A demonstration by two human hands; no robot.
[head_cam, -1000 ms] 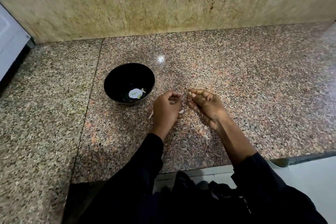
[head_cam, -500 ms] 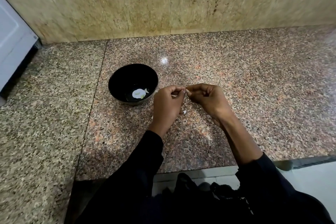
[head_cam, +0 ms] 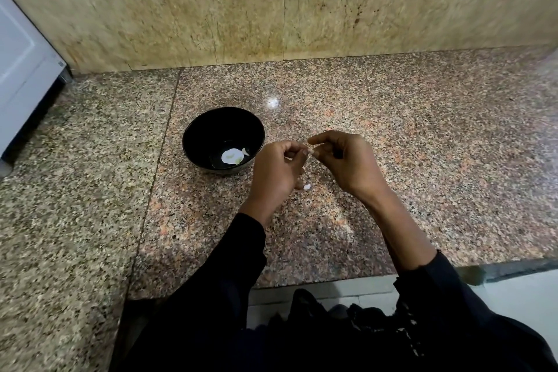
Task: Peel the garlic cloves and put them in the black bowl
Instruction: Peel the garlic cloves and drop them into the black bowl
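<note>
Both hands met above the counter, the left hand (head_cam: 276, 167) and right hand (head_cam: 347, 160) each pinching the garlic clove (head_cam: 308, 148) between fingertips — its long axis could not be made out. The black bowl (head_cam: 193, 142) sat just left, nearer the left hand.

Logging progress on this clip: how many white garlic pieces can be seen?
3: one in the black bowl at, one on the counter below the left hand at, one mostly hidden, pinched between both hands' fingers.

No readable text, label, brand, number or sign shows anywhere in this view
</note>
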